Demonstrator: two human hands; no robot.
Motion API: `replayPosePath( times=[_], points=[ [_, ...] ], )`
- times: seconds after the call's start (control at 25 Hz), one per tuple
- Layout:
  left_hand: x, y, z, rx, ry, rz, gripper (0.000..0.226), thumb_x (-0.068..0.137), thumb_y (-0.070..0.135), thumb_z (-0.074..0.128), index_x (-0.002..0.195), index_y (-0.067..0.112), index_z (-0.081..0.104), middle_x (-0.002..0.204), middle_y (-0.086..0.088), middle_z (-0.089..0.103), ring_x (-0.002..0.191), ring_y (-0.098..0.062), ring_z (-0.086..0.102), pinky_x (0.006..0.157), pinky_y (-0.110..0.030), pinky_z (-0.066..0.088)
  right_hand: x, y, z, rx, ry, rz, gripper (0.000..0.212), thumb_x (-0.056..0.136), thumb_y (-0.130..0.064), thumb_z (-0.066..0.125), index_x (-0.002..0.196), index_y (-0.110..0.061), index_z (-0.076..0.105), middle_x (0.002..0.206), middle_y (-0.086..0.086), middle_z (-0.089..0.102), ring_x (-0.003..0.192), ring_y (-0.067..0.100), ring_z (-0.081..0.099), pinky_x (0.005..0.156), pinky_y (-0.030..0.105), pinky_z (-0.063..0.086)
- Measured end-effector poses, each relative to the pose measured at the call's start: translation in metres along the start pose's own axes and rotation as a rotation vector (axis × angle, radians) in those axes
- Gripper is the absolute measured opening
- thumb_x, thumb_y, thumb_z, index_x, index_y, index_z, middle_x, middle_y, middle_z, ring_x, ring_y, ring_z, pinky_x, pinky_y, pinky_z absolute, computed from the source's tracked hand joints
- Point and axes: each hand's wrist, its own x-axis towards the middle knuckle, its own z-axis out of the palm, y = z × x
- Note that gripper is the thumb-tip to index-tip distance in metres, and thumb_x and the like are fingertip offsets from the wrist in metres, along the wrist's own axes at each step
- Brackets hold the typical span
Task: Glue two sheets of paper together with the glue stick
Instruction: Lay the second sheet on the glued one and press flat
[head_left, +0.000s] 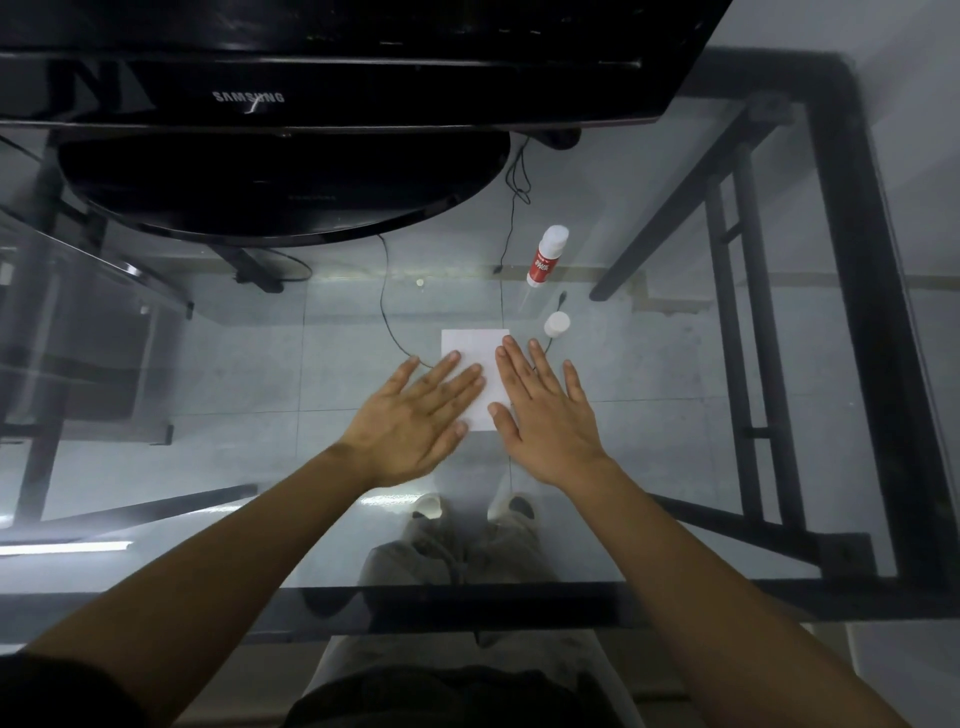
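Note:
White paper (475, 353) lies flat on the glass table; I cannot tell whether it is one sheet or two stacked. My left hand (415, 415) lies palm down with its fingers spread over the paper's left part. My right hand (545, 410) lies palm down on the paper's right edge, fingers apart. Neither hand holds anything. The red and white glue stick (545, 254) stands upright beyond the paper to the right. Its white cap (557, 323) rests separately on the glass, just past my right fingertips.
A black monitor (311, 78) with a round base (280, 192) stands at the back of the glass table (675, 467). A thin black cable (387, 312) runs past the paper's left side. The table's black frame (857, 312) borders the right and near edges.

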Motion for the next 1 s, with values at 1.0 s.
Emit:
replayPosePath(
  times=[1.0],
  points=[
    [0.018, 0.017, 0.010, -0.124, 0.055, -0.321, 0.058, 0.093, 0.047, -0.002, 0.137, 0.016, -0.022, 0.148, -0.002, -0.023, 0.134, -0.016, -0.024, 0.109, -0.033, -0.009, 0.000, -0.009, -0.006, -0.077, -0.006, 0.040, 0.063, 0.096, -0.044, 0.016, 0.143, -0.016, -0.015, 0.156, 0.003, -0.014, 0.142, 0.022, -0.014, 0.107, 0.044, -0.013]
  ],
)
